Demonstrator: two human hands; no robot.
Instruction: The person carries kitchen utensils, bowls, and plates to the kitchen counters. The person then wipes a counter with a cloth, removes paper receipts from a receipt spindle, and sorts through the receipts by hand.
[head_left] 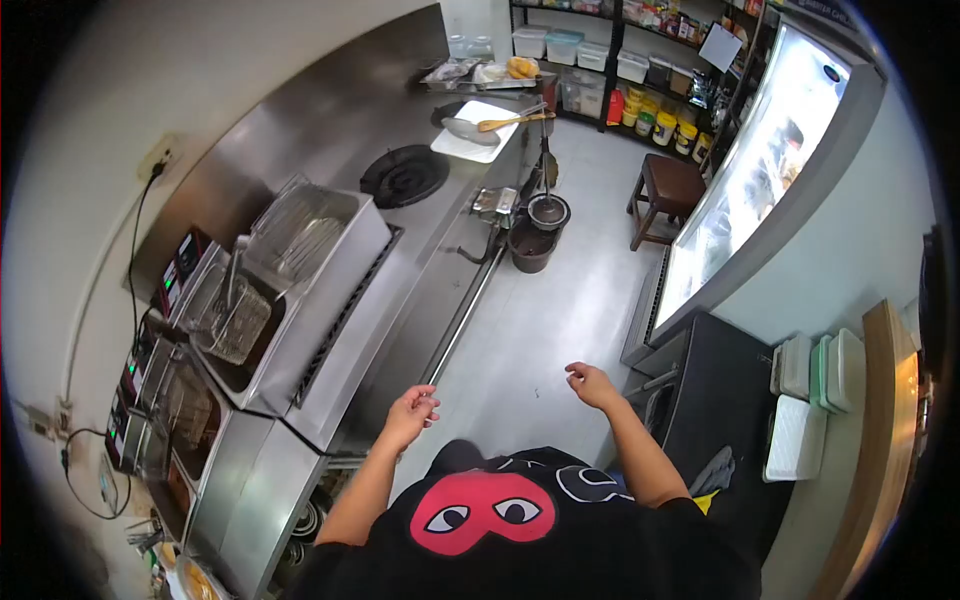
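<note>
My left hand [411, 414] is raised in front of me with fingers loosely curled and apart, holding nothing. It is nearest to the metal rail [462, 318] along the front of the steel counter. Out over the floor, my right hand [590, 385] also holds nothing, its fingers slightly bent and apart. It is left of the black cabinet [735, 400]. Neither hand touches anything.
Fryers with wire baskets [235, 322] stand at left. Beyond are a round burner [405, 176], a white tray [478, 146] with utensils, and a dark bucket [532, 250] on the floor. A brown stool [672, 186] stands by a lit glass-door fridge [765, 165]; loaded shelves are behind.
</note>
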